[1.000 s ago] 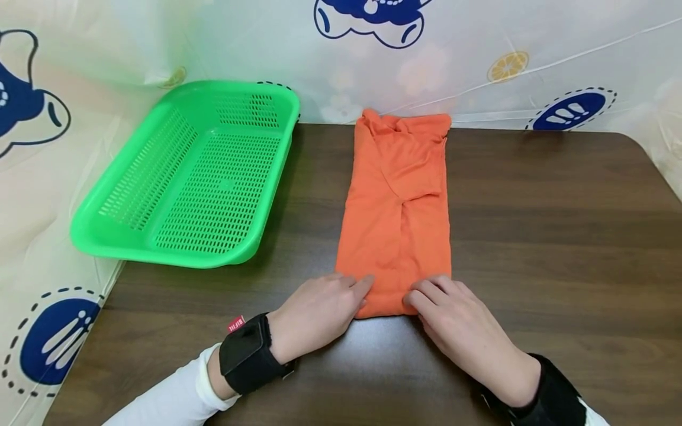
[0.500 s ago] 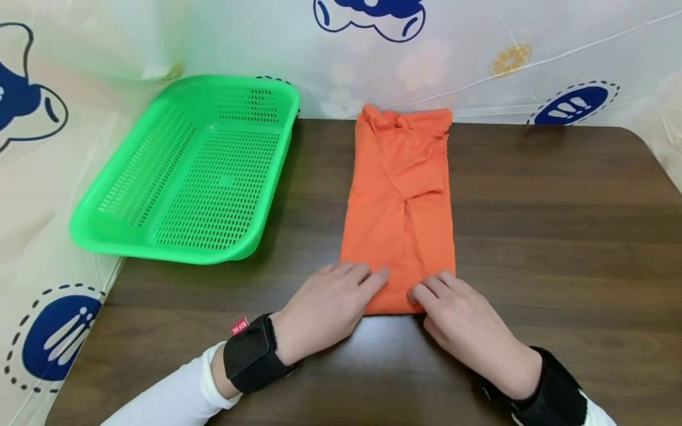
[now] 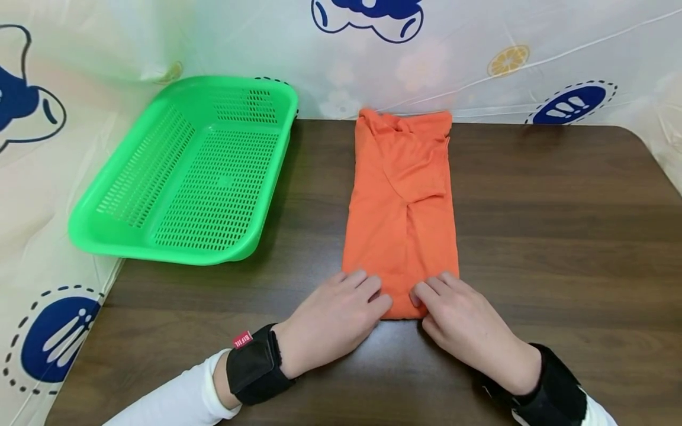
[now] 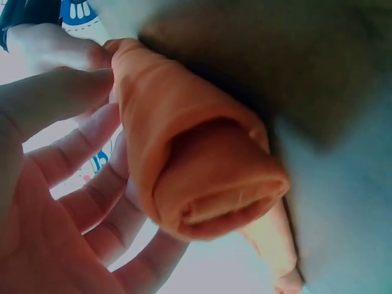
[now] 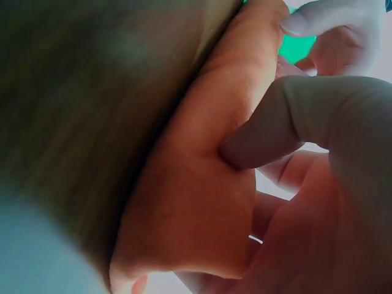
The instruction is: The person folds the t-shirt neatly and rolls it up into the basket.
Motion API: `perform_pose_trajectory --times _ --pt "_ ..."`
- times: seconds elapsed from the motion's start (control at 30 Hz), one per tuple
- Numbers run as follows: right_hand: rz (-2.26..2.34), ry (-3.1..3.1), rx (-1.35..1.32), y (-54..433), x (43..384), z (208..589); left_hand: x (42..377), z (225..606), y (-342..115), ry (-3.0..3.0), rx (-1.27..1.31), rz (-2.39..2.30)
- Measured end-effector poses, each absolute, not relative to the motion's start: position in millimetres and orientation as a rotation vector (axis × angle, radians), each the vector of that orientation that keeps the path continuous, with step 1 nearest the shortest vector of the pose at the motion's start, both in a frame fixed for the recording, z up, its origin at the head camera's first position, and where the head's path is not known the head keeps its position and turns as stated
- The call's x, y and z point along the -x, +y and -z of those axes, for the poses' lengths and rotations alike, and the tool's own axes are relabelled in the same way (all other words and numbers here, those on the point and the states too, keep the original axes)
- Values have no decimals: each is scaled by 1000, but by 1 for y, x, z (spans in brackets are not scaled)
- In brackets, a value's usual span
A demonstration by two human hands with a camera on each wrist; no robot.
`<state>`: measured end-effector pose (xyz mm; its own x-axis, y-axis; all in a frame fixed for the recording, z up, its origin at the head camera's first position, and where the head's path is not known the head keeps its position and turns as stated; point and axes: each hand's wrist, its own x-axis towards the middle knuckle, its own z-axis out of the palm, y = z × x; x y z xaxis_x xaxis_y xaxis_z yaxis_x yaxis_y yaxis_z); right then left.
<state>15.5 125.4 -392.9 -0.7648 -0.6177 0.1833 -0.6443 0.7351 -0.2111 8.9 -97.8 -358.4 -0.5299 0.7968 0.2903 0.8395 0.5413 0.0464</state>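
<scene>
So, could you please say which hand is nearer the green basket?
Left: the left hand sits in front and right of the basket; the right hand sits farther right.

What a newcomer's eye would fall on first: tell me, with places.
The bright orange cloth stands out first, lying on the dark table near the head view's middle, with the left hand and right hand at its near end. Next comes the large green basket, left of the cloth.

cloth (image 3: 402, 201) on tbl (image 3: 559, 236) | bskt (image 3: 160, 253) L of cloth | sheet (image 3: 447, 59) behind it | L hand (image 3: 335, 322) + R hand (image 3: 469, 328) at nr end
</scene>
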Motion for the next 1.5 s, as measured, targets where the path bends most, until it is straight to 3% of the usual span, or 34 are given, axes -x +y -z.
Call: perform_pose_trajectory --times 0.73,1.5 --pt "-472 -2820 -979 126 -13 391 -6 378 -100 -2656 1324 114" --pt "-464 -2807 -1090 124 -15 387 18 373 -118 -3051 1294 685"
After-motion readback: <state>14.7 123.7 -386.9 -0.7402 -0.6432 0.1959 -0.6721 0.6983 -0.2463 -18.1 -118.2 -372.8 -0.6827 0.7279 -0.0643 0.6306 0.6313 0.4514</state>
